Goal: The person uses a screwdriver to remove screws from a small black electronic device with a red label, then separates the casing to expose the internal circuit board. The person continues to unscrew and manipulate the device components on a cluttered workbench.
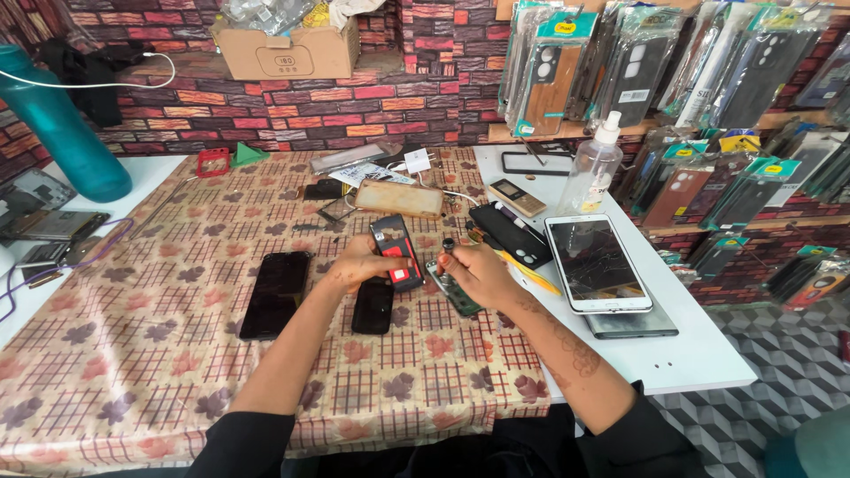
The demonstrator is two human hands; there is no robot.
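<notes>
Left hand (365, 264) gripping an opened phone (397, 252) — right hand (475, 273) closed on a circuit board (453, 290) — above the patterned cloth (159, 354)

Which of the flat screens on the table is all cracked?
The white tablet on the white table, to the right of the right hand. Crack lines spread across its glass, while the black phone lying on the flowered cloth looks smooth and dark.
</notes>
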